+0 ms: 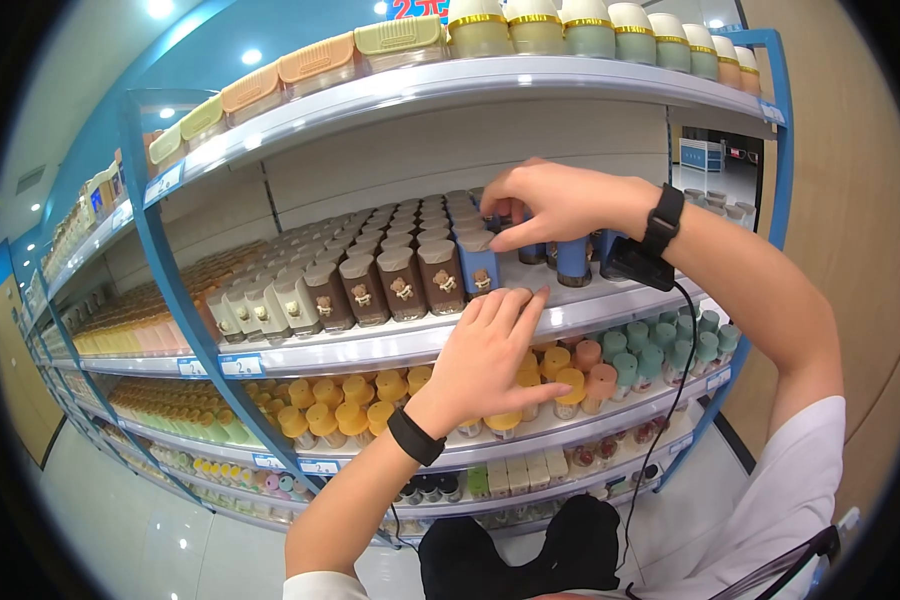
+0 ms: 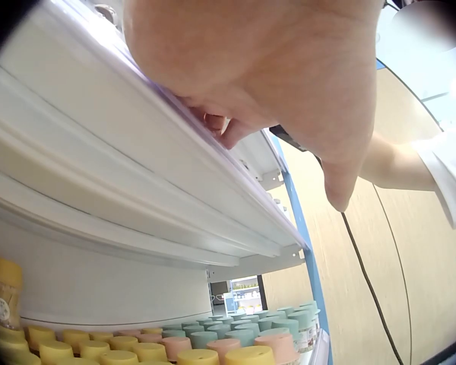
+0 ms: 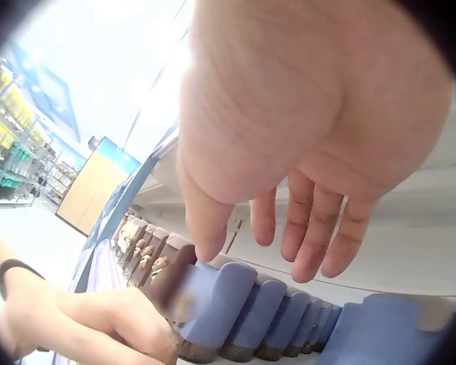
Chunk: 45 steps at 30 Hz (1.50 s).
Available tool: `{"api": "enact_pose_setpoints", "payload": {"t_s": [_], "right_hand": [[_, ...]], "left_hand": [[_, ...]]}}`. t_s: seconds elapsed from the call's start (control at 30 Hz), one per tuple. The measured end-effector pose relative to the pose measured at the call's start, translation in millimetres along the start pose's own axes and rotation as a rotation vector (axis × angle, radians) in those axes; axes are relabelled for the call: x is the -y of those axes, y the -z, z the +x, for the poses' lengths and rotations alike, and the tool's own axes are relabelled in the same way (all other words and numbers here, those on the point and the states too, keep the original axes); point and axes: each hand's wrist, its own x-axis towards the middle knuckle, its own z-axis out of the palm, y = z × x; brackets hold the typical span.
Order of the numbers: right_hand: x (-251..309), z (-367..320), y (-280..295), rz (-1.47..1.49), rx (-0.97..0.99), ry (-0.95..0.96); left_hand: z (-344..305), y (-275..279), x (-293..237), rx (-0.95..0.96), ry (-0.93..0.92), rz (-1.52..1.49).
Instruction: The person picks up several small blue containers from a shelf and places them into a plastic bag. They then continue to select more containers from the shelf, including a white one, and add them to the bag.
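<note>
A row of blue boxy containers (image 3: 264, 312) with grey lids and bear figures runs back along the middle shelf. My right hand (image 1: 565, 205) is over the front of this row, fingers spread and slightly bent. Its thumb (image 3: 207, 236) comes down right at the lid of the front blue container (image 1: 479, 268), and the other fingers hang over the row behind. Just below that container, my left hand (image 1: 482, 350) lies at the shelf's front edge with straight fingers and the thumb out to the side.
Brown containers (image 1: 398, 285) stand close on the left, then white ones (image 1: 295, 305). More blue ones (image 1: 573, 260) are to the right. Yellow-capped bottles (image 1: 352, 415) and teal-capped ones (image 1: 625, 370) fill the shelf below. A blue shelf post (image 1: 175, 245) rises at left; a black cable (image 1: 685, 375) hangs from the right wrist.
</note>
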Motion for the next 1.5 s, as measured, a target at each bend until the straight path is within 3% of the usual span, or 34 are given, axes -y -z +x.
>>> {"api": "enact_pose_setpoints", "payload": {"t_s": [0.13, 0.2, 0.33, 0.43, 0.47, 0.53, 0.67, 1.17, 1.5], "right_hand": [[-6, -17, 26, -0.052, 0.050, -0.148], [-14, -27, 33, -0.216, 0.161, -0.279], [-27, -43, 22, -0.221, 0.127, -0.354], [-23, -47, 21, -0.179, 0.144, -0.378], [-25, -47, 20, -0.180, 0.135, -0.375], [-32, -49, 16, -0.134, 0.114, -0.285], [-28, -47, 17, -0.118, 0.155, -0.323], [-30, -36, 39, 0.027, -0.076, -0.188], [-31, 13, 51, -0.018, -0.011, -0.212]], "left_hand": [[0, 0, -1, -0.002, 0.003, 0.007], [-1, 0, -3, 0.006, 0.004, 0.018], [-1, 0, -7, -0.046, 0.015, 0.049], [-3, -1, -12, -0.193, 0.050, 0.140], [-8, -3, -13, -0.194, 0.045, 0.148], [-17, -8, -11, -0.267, 0.323, 0.305], [-25, -11, 8, -0.225, 0.249, 0.468], [-16, -9, 9, -0.166, 0.328, 0.437], [-16, -6, 9, -0.190, 0.319, 0.368]]}}
